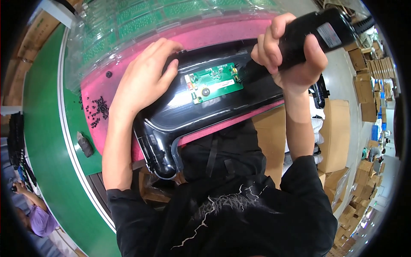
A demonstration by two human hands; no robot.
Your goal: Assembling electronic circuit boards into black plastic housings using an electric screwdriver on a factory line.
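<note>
Circuit board [216, 83] lies lengthwise between: my right hand [294, 78] clasps power tool [306, 36] beside board's right end; left hand [147, 76] unclenched, thumb near left end.

A green workbench [45, 115] and stacked cartons [367, 107] suggest a factory.

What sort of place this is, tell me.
Likely an electronics assembly workshop: a green circuit board lies on a black plastic housing, small black screws dot the pink mat, and cardboard boxes stand at right.
</note>
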